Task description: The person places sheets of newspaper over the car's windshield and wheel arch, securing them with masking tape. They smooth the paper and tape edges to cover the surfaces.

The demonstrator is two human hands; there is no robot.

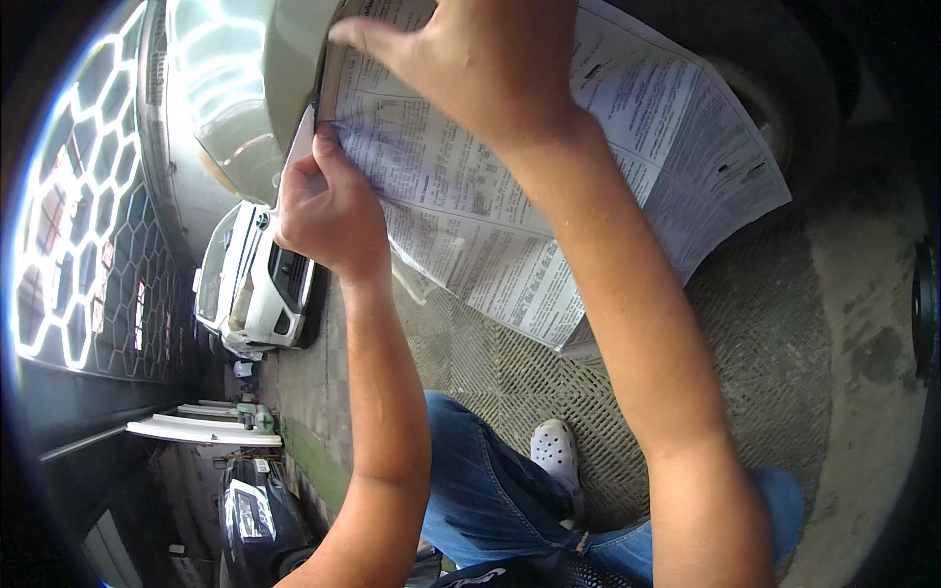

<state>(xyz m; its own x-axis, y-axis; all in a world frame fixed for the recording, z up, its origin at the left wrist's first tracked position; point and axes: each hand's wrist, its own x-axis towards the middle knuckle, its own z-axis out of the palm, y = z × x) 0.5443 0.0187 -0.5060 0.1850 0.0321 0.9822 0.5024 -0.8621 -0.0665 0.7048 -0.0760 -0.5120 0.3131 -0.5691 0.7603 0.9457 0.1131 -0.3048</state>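
Observation:
A large printed paper sheet (461, 216), covered in dense text and tables, hangs along the edge of a pale, shiny car body panel (230, 78). My left hand (333, 211) is closed in a pinch at the sheet's left edge, where a narrow white strip shows beside the panel. Over the sheet's upper part is my right hand (480, 69), its thumb stretched out toward the panel edge. The other fingers of that hand run up to the picture's top edge and are partly cut off. Behind the sheet, a dark round wheel area (774, 108) is partly covered.
A white car (260, 274) stands beyond my left forearm, and a dark car (265, 510) is farther down on the left. Long white panels (196, 429) lie between them. Bright hexagonal lights (88, 196) line the left. Ribbed floor tiles (500, 363) lie below, near my light clog (556, 456).

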